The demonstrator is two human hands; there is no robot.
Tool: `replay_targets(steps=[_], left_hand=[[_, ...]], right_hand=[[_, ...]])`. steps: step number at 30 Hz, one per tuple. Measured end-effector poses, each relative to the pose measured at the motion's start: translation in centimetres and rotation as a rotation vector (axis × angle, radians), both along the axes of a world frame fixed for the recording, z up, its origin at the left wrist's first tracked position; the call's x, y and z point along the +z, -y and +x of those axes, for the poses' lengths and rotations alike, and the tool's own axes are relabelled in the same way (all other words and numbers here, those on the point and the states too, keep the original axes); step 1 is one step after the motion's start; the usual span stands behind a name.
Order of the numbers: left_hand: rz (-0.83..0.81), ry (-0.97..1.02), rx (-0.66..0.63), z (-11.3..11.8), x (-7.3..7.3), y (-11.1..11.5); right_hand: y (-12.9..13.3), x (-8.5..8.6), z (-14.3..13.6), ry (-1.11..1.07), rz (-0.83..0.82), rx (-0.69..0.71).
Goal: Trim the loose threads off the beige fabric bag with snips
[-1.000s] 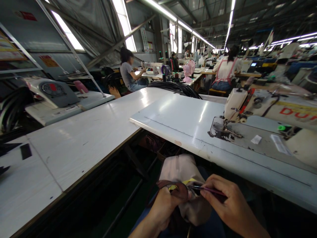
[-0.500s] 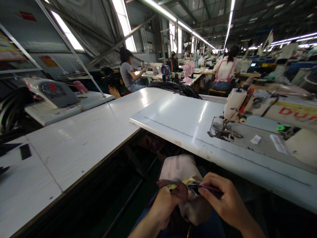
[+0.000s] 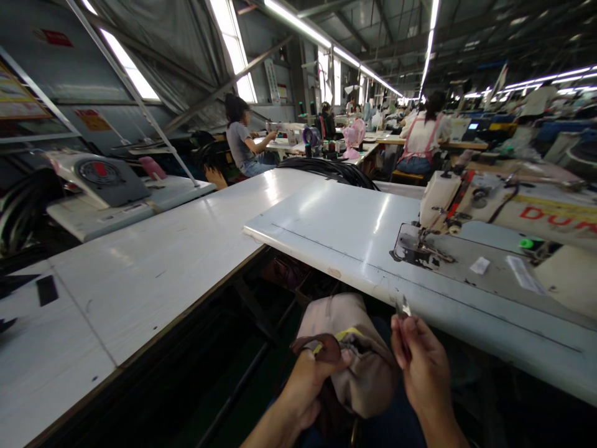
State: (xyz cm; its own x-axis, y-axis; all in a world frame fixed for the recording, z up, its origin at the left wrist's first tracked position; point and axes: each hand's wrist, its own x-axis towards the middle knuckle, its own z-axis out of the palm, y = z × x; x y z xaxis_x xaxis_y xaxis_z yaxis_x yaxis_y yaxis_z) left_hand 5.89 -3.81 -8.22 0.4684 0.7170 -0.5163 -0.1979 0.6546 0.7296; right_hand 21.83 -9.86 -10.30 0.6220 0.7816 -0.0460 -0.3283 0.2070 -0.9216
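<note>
A beige fabric bag (image 3: 368,379) rests on my lap below the table edge, with a bit of yellow (image 3: 346,334) showing at its opening. My left hand (image 3: 310,379) is closed around a brown strap (image 3: 329,348) at the bag's left side. To the right of the bag, my right hand (image 3: 422,358) is raised and closed on a pair of thread snips (image 3: 403,307). Their two short metal blades point up, apart from the fabric; the handles are mostly hidden in my fingers.
A sewing machine (image 3: 504,205) stands on the white table (image 3: 326,230) at right, with small white labels (image 3: 479,266) on its bed. A long white table (image 3: 153,274) runs along the left. Black cording (image 3: 331,169) lies at the far end. Co-workers (image 3: 245,137) sit beyond.
My right hand has drawn the thread snips away from the bag's opening, to the right and up, turning the blades upward. The left hand keeps its hold on the strap.
</note>
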Motion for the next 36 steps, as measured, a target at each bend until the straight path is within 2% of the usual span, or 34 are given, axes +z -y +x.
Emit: replay_targets(steps=[2, 5, 7, 9, 11, 13, 17, 20, 22, 25, 31, 34, 36], left_hand=[[-0.039, 0.009, 0.006, -0.3, 0.4, -0.3], [-0.067, 0.042, -0.008, -0.5, 0.9, -0.3], [-0.061, 0.076, -0.020, -0.4, 1.1, -0.1], [-0.048, 0.062, -0.004, -0.2, 1.2, -0.1], [-0.063, 0.020, 0.033, 0.0, 1.1, 0.0], [-0.108, 0.019, 0.058, 0.0, 0.8, -0.1], [-0.252, 0.143, -0.012, -0.3, 0.3, -0.1], [-0.243, 0.147, -0.021, -0.6, 0.1, -0.3], [-0.183, 0.137, -0.019, -0.8, 0.3, -0.4], [-0.145, 0.132, -0.025, -0.8, 0.8, -0.6], [-0.129, 0.070, 0.033, -0.4, 1.5, -0.8], [-0.089, 0.059, 0.063, -0.3, 1.6, -0.8], [-0.059, 0.067, 0.069, -0.2, 1.6, -0.7]], right_hand=[[0.6, 0.4, 0.8, 0.024, -0.036, -0.057], [1.7, 1.7, 1.2, 0.261, -0.174, -0.026], [1.9, 2.7, 0.9, 0.427, -0.290, 0.117], [1.7, 3.4, 0.3, 0.504, -0.342, 0.292], [1.1, 3.5, -0.1, 0.520, -0.334, 0.381], [0.3, 3.1, -0.3, 0.531, -0.317, 0.388], [-0.7, 2.4, -0.1, 0.491, -0.276, 0.384], [-1.0, 2.2, 0.3, 0.378, -0.254, 0.451], [-0.8, 2.3, 0.6, 0.317, -0.225, 0.412], [0.4, 2.4, 1.0, 0.291, -0.175, 0.259], [3.6, 2.5, 0.3, 0.709, -0.222, 0.211], [3.7, 2.0, -0.1, 0.662, -0.286, 0.120], [3.1, 1.7, -0.3, 0.613, -0.282, 0.141]])
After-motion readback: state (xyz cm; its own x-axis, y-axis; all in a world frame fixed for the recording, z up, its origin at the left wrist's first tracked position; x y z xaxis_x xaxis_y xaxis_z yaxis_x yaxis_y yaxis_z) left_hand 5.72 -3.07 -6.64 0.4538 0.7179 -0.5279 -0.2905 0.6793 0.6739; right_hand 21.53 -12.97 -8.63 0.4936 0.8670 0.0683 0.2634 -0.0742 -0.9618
